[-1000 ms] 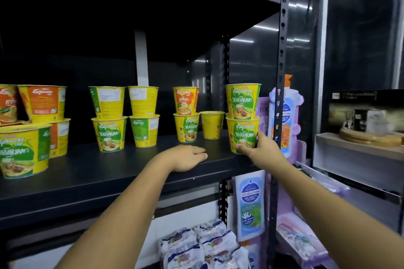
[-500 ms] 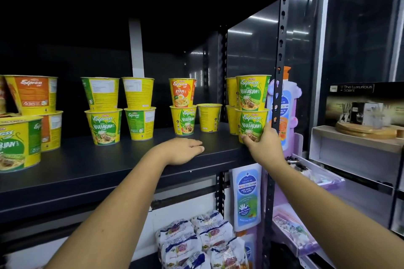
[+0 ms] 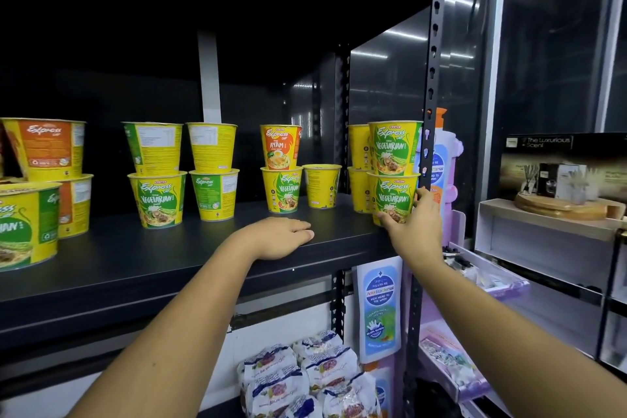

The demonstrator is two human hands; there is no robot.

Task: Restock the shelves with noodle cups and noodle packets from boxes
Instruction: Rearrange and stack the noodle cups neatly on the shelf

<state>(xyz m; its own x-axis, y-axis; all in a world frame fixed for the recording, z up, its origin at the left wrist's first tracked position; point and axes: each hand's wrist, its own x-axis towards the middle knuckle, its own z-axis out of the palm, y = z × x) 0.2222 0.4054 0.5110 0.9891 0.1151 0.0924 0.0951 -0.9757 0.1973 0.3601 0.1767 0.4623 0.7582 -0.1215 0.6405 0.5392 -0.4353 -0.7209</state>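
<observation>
Fingers (image 3: 421, 196) of our right hand (image 3: 412, 226) curl round the end stack's bottom cup (image 3: 393, 195); our left hand (image 3: 281, 236) lies flat on the shelf (image 3: 135, 258). Several stacks stand; we judge much room left

One head-worn view (wide-angle) faces forward, slightly down onto the shelf (image 3: 169, 258), close up.

Most noodle cups (image 3: 157, 200) are yellow with green panels — the Ayam cup (image 3: 280, 148) wears orange instead. The shelf (image 3: 169, 248) is black; the noodle packets (image 3: 325, 366) are white with blue and red print.
</observation>
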